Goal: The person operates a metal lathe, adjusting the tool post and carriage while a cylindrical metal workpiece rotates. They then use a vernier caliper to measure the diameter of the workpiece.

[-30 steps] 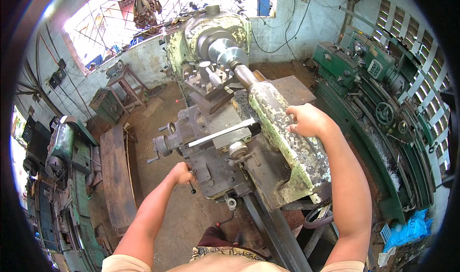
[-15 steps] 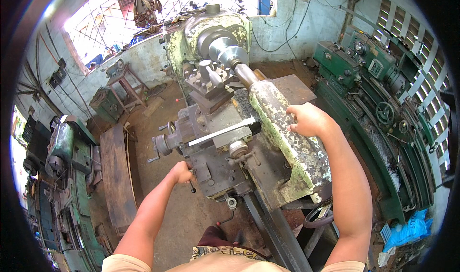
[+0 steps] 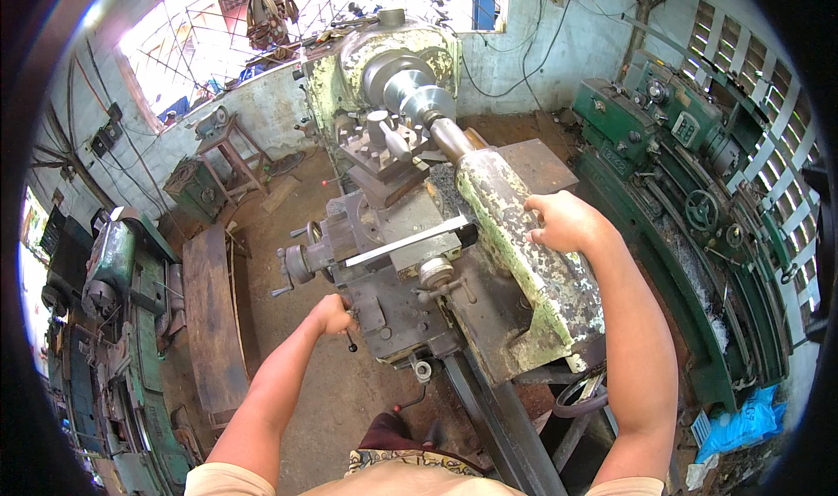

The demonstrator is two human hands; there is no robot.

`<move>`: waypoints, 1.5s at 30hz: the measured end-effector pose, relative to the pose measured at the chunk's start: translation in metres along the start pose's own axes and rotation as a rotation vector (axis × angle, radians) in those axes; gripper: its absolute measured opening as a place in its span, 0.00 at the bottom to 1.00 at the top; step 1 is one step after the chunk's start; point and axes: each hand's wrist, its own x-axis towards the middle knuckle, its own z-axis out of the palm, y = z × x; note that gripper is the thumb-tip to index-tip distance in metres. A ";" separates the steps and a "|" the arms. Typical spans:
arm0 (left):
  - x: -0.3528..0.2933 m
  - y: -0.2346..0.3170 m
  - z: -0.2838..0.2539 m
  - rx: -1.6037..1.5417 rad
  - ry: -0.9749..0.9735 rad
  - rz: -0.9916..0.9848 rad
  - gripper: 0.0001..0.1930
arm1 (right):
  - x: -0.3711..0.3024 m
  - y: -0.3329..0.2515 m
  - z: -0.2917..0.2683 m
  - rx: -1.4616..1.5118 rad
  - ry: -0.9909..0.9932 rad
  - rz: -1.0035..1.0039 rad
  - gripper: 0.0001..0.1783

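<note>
In front of me stands a large lathe whose tailstock [image 3: 524, 251] is coated in peeling pale-green and brown paint. My right hand [image 3: 569, 222] rests on top of it, thumb and forefinger apart, the other fingers partly hidden. At the left edge of the carriage [image 3: 384, 308], my left hand [image 3: 332, 315] is closed around a lever [image 3: 352, 339] whose dark knob shows below the fist. A shiny round workpiece [image 3: 408, 94] sits at the headstock, against the tailstock quill [image 3: 449, 136]. The tool post [image 3: 384, 142] stands beside it, and a pale flat bar [image 3: 406, 241] lies across the carriage.
A second green lathe [image 3: 663, 182] runs along the right wall, with another machine [image 3: 122, 269] at left. A wooden bench [image 3: 212, 321] stands on the left floor. A blue plastic bag [image 3: 742, 422] lies at lower right. Below the carriage juts a red-tipped crank [image 3: 410, 402].
</note>
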 end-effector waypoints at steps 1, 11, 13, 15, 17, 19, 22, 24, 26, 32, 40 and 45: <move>0.000 0.000 0.000 0.003 0.002 -0.004 0.17 | 0.000 0.000 0.000 0.000 0.001 0.001 0.32; 0.004 -0.005 0.001 0.032 0.002 0.006 0.17 | -0.001 -0.001 0.000 -0.007 0.011 0.009 0.32; 0.004 -0.004 0.001 0.015 -0.010 -0.001 0.20 | -0.001 -0.001 0.000 -0.003 0.008 0.004 0.32; 0.004 -0.002 0.000 0.002 -0.017 -0.011 0.22 | -0.001 -0.001 0.000 -0.006 0.010 -0.001 0.32; 0.004 -0.001 0.000 -0.017 -0.017 -0.015 0.24 | -0.001 -0.001 0.001 -0.020 0.017 -0.001 0.32; 0.003 0.000 0.000 -0.025 -0.008 -0.017 0.25 | -0.001 -0.001 0.001 -0.007 0.019 -0.005 0.32; 0.002 0.000 0.000 -0.022 -0.004 -0.015 0.27 | -0.001 -0.001 -0.001 0.003 0.009 -0.004 0.31; 0.002 0.001 -0.001 -0.015 -0.012 -0.014 0.28 | -0.002 -0.001 -0.001 0.008 0.006 -0.004 0.30; 0.001 0.002 -0.002 -0.007 -0.029 -0.014 0.29 | -0.001 -0.002 -0.001 0.007 0.010 -0.005 0.30; -0.002 0.005 -0.003 -0.006 -0.025 -0.023 0.27 | -0.001 -0.003 -0.001 -0.014 0.006 0.010 0.32; -0.002 0.004 -0.002 -0.048 -0.020 -0.011 0.23 | -0.002 -0.003 -0.001 -0.006 0.004 0.011 0.32; -0.001 0.003 -0.001 -0.034 -0.005 -0.006 0.19 | -0.002 -0.002 -0.001 -0.001 0.009 -0.002 0.31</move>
